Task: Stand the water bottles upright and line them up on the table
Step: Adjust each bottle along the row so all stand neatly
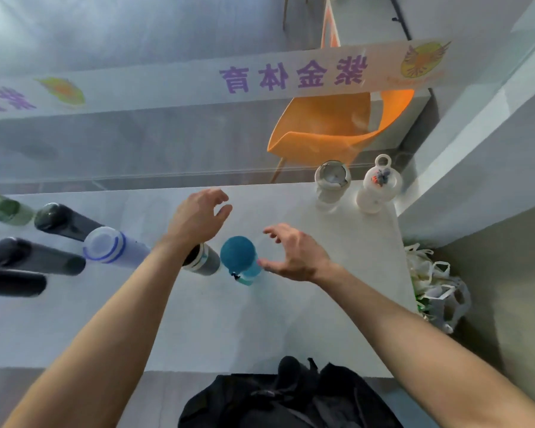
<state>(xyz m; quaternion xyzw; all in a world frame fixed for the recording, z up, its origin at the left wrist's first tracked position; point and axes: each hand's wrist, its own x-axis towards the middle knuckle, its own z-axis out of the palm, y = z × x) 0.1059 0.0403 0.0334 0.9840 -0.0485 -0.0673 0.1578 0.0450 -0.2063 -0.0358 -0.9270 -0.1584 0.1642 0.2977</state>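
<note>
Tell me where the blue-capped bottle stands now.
The blue-capped bottle stands upright mid-table, between both open hands, just right of the grey bottle.

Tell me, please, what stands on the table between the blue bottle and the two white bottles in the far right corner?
Nothing stands there. In the head view, the table is bare between the blue bottle and the white bottles; only the open right hand hovers above that stretch.

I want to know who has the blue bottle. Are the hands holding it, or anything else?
Nothing is held. Both hands are open: the left hand hovers above the table, and the right hand is spread beside the blue bottle, not gripping it.
</note>
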